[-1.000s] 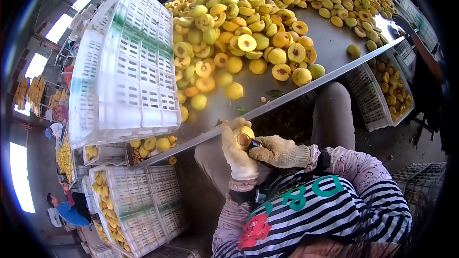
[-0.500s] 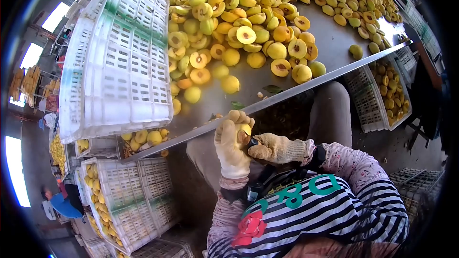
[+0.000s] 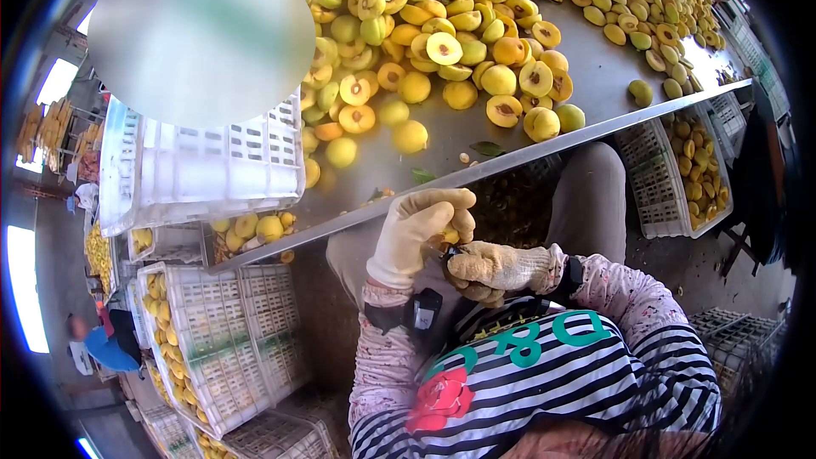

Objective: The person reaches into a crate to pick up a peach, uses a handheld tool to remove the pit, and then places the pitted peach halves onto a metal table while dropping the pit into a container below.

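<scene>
My left hand (image 3: 416, 234), in a pale work glove, is above my lap just below the table edge. Its fingers curl around a yellow peach (image 3: 447, 235), of which only a small part shows. My right hand (image 3: 501, 270), gloved as well, meets it from the right. That hand is closed around a small dark-handled tool (image 3: 450, 252) whose tip points at the peach; the blade's shape is hidden. Beyond both hands, halved yellow peaches (image 3: 444, 48) with brown pit hollows are piled on the metal table (image 3: 595, 76).
A white plastic crate (image 3: 212, 161) stands on the table's left side, partly covered by a blurred oval. Crates of peaches stand at lower left (image 3: 246, 331) and under the table's right end (image 3: 650, 174). A raised metal rim (image 3: 510, 167) edges the table. Another person (image 3: 115, 344) is far left.
My left hand has tilted, its fingers now bending over toward the right, and the peach is more hidden. My right hand has shifted slightly, still with the tool. The view has turned a little.
</scene>
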`<state>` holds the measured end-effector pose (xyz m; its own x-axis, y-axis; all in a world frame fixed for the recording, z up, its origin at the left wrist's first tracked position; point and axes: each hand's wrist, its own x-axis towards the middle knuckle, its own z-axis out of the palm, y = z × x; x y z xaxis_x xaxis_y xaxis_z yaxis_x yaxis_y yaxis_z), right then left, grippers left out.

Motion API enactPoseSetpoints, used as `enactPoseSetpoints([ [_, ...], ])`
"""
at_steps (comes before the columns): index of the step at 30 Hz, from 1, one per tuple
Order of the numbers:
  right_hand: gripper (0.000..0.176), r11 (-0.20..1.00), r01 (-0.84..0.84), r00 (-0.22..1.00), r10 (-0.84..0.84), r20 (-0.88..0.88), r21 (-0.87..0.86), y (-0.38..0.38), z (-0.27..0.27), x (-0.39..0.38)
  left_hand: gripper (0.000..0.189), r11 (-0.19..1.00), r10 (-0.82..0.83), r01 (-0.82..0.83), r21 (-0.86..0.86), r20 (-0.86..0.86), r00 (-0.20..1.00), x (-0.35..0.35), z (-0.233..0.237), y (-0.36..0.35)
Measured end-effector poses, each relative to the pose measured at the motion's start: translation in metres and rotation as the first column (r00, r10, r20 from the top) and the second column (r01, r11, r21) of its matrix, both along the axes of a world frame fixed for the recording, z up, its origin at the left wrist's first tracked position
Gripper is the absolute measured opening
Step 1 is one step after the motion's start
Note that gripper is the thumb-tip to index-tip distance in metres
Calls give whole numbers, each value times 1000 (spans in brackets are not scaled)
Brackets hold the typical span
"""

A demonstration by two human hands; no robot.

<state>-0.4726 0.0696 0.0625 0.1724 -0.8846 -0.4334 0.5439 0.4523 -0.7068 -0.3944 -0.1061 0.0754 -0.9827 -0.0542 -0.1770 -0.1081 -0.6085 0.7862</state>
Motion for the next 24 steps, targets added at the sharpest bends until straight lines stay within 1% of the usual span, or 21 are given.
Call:
enactPoseSetpoints([
  [2,42,999,-8,999,10,-50,33,0,-4,3,28,994,-109,109,23,24,994,-3,-3,-5],
  [5,42,994,-105,988,108,113,-35,0,-12,0,27,937,-345,348,-31,80,935,-8,6,-14],
  [6,44,991,-121,967,131,220,-60,1,-16,-1,27,910,-406,412,-53,92,909,-10,7,-15],
  [8,49,983,-137,892,176,417,-121,3,-24,-7,29,953,-247,247,175,-23,969,-9,-7,-7],
  [9,37,988,-72,682,147,717,-134,7,-46,-6,29,942,-157,170,288,-68,985,-12,-16,-1],
  [10,34,988,32,743,79,665,-152,16,-41,-6,31,946,35,-12,324,-64,997,-20,-25,9],
  [11,31,949,-15,592,263,761,-316,15,-40,-8,29,911,168,-191,365,95,981,-20,-27,11],
  [12,29,877,-50,421,453,786,-479,14,-37,-9,26,851,287,-316,419,134,949,-20,-32,11],
  [13,38,898,-29,574,375,728,-440,26,-46,-14,24,767,404,-442,464,186,896,-15,-39,10],
  [14,43,950,22,594,237,769,-310,28,-50,-12,23,771,405,-418,481,138,904,-9,-40,9],
  [15,47,982,62,607,106,788,-180,25,-52,-10,24,767,433,-456,452,160,887,0,-38,9],
  [16,54,984,21,767,97,634,-176,24,-38,-10,24,752,470,-490,440,163,868,11,-37,7],
  [17,54,985,37,862,55,504,-170,22,-24,-3,24,734,506,-525,430,170,846,24,-38,6],
  [18,50,998,63,943,-56,328,-10,20,-6,3,25,715,517,-515,472,138,845,40,-39,5],
  [19,47,986,106,984,-122,127,127,11,7,12,26,695,541,-514,503,105,835,60,-38,2],
  [20,45,978,132,971,-161,179,164,5,-1,16,27,677,604,-546,494,51,796,79,-37,4],
  [21,44,971,130,956,-177,235,202,1,-14,16,28,683,640,-582,442,22,768,99,-47,2],
  [22,44,941,194,956,-246,163,278,-5,-21,22,31,657,697,-664,357,45,715,120,-41,7],
  [23,43,903,254,951,-298,78,347,-9,-21,30,32,646,761,-752,130,-29,648,144,-35,14],
  [24,44,880,275,948,-316,44,388,-14,-26,32,33,605,792,-796,-20,-87,604,167,-35,19],
])
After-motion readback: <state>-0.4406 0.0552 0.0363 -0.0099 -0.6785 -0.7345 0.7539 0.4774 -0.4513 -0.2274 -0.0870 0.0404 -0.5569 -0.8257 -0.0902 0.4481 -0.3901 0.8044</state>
